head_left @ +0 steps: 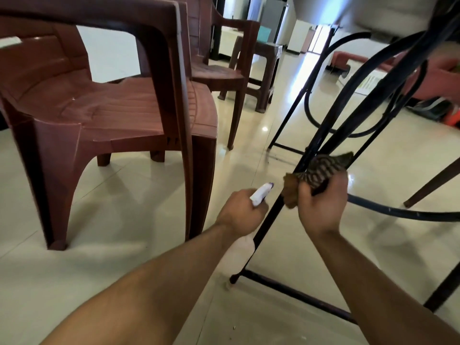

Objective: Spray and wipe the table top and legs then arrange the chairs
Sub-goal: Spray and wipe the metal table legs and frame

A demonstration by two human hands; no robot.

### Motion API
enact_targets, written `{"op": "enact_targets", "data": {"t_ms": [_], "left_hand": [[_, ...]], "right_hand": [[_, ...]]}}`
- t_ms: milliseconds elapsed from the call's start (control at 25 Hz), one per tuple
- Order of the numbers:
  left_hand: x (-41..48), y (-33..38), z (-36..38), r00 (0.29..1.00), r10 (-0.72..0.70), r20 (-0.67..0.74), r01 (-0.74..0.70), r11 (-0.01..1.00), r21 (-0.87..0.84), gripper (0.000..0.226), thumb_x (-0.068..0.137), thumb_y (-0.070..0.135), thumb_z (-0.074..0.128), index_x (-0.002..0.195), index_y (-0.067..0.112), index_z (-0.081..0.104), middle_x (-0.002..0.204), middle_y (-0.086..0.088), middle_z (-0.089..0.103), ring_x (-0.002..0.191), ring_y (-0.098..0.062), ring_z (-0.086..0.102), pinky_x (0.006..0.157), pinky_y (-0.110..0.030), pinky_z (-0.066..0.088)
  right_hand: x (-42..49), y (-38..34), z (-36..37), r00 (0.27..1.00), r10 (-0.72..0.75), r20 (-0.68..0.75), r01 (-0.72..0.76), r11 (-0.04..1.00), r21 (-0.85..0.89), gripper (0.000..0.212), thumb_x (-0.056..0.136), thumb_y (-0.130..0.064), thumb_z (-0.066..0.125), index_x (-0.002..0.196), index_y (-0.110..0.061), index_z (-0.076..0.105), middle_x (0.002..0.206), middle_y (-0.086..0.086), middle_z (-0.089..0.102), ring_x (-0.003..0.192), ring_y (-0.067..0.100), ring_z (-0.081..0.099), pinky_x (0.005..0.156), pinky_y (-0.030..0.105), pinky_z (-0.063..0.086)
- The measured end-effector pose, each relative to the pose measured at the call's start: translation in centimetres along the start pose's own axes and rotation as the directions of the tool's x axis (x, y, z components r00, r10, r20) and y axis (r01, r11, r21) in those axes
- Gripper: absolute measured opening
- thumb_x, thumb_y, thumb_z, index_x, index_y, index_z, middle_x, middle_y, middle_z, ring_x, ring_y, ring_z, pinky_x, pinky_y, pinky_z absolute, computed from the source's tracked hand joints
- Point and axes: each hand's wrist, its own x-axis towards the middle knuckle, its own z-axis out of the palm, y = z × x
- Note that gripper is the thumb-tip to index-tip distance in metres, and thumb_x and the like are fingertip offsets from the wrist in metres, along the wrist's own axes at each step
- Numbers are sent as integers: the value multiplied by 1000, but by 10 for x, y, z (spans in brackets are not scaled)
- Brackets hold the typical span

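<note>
I am low down, looking under the table (pixel 348 11), whose underside fills the top right. A black metal table leg (pixel 267 220) slants from the floor up toward it. My right hand (pixel 322 202) grips a brown patterned cloth (pixel 316 173) wrapped around that leg. My left hand (pixel 240 214) holds a white spray bottle (pixel 261 194) just left of the leg, nozzle pointing up and away; the bottle's body (pixel 240 250) shows below my wrist. A stack of brown plastic chairs (pixel 99 108) stands at the left.
Another brown chair (pixel 224 68) and a brown stool (pixel 267 70) stand farther back. Black curved braces (pixel 323 125) and a floor crossbar (pixel 298 293) link the table legs. A wooden leg (pixel 433 185) slants at the right. The glossy tiled floor (pixel 124 282) stretches around.
</note>
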Motion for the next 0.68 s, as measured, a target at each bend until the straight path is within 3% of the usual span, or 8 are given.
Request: {"op": "enact_targets", "data": {"t_ms": [80, 160, 280, 400, 440, 560, 600, 680], "left_hand": [[9, 29, 1, 996, 92, -20, -93, 993, -71, 30, 91, 17, 55, 66, 32, 62, 64, 2, 56, 61, -29, 54, 61, -51, 62], [9, 43, 7, 988, 155, -26, -157, 981, -111, 22, 88, 12, 55, 76, 29, 60, 60, 7, 51, 59, -21, 45, 58, -47, 58], [0, 37, 10, 987, 158, -26, -160, 982, -104, 34, 88, 10, 54, 69, 37, 60, 54, 9, 48, 56, -21, 44, 57, -50, 56], [-7, 29, 4, 982, 185, -29, -186, 982, -41, 25, 91, 13, 52, 80, 34, 60, 59, 9, 50, 61, -23, 49, 64, -53, 60], [-6, 30, 2, 983, 179, -39, -181, 982, -48, 21, 92, 14, 52, 80, 29, 60, 60, 9, 51, 61, -22, 50, 65, -55, 61], [3, 31, -6, 988, 110, -106, -123, 984, -129, 24, 93, 15, 57, 71, 25, 62, 65, 4, 57, 61, -19, 54, 62, -58, 60], [4, 31, -8, 987, 97, -130, -117, 982, -149, 21, 93, 14, 58, 74, 22, 64, 67, 1, 58, 61, -20, 55, 61, -58, 60], [4, 32, -7, 984, 109, -143, -132, 977, -166, 17, 95, 11, 58, 79, 14, 64, 68, -2, 59, 60, -19, 55, 60, -57, 58]], "right_hand": [[21, 5, 0, 966, -248, 78, 259, 903, -342, 38, 83, 0, 64, 120, 0, 60, 122, 17, 55, 112, 26, 50, 90, 30, 44], [32, 20, 1, 893, -300, 334, 445, 690, -571, 49, 75, 1, 69, 123, -2, 63, 132, 18, 55, 119, 37, 47, 91, 43, 47], [42, 17, -5, 747, -353, 563, 662, 466, -586, 52, 65, 6, 75, 116, 2, 68, 126, 19, 61, 114, 41, 54, 90, 48, 50], [67, -12, -20, 667, -473, 575, 728, 254, -636, 49, 71, -3, 74, 119, 1, 64, 123, 17, 58, 112, 38, 51, 90, 46, 40], [78, -20, -23, 683, -510, 523, 697, 242, -675, 49, 73, -6, 73, 121, 0, 62, 121, 16, 57, 109, 37, 48, 87, 45, 35], [99, -37, -20, 784, -538, 310, 547, 362, -755, 43, 74, -17, 72, 114, -2, 64, 108, 17, 58, 96, 35, 47, 75, 41, 32], [98, -34, -13, 766, -539, 351, 576, 333, -746, 39, 74, -21, 74, 108, -3, 66, 103, 16, 59, 93, 34, 50, 74, 39, 34], [81, -18, 2, 637, -460, 619, 751, 188, -633, 36, 73, -22, 81, 102, -6, 67, 96, 13, 62, 92, 33, 55, 75, 39, 41]]}}
